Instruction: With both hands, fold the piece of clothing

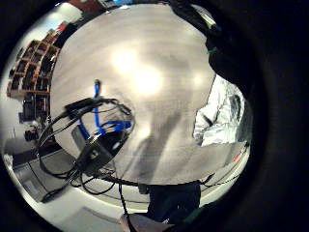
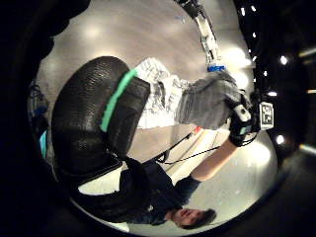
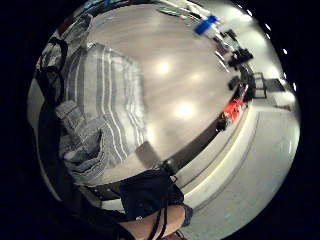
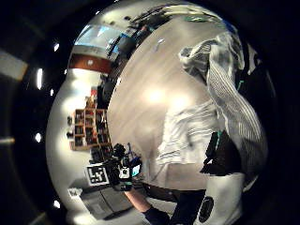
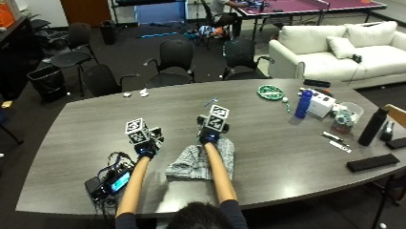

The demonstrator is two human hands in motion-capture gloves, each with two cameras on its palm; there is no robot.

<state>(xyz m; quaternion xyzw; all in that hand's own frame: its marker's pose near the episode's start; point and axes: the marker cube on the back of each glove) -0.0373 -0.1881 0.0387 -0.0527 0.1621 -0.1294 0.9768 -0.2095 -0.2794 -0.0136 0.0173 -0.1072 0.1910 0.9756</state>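
Overhead, we see one striped shirt [image 5: 202,162] lying bunched near the tabletop's near edge, in front of the person. Our right hand [image 5: 208,137] sits at the shirt's far end, probably holding that end up for a fold. Our left hand [image 5: 147,149] hangs just off the shirt's left side, above bare tabletop [image 5: 266,129], apparently not yet on the cloth. We count two hands and one shirt, plus one blue bottle [image 5: 304,103] toward the right end.

From the left thumb-side palm, a gloved finger [image 2: 94,118] curls in front of the shirt [image 2: 163,96]; whether it pinches cloth we cannot tell.

From the right thumb-side palm, striped cloth [image 4: 225,79] drapes close over that palm, so we judge the right hand grips it.
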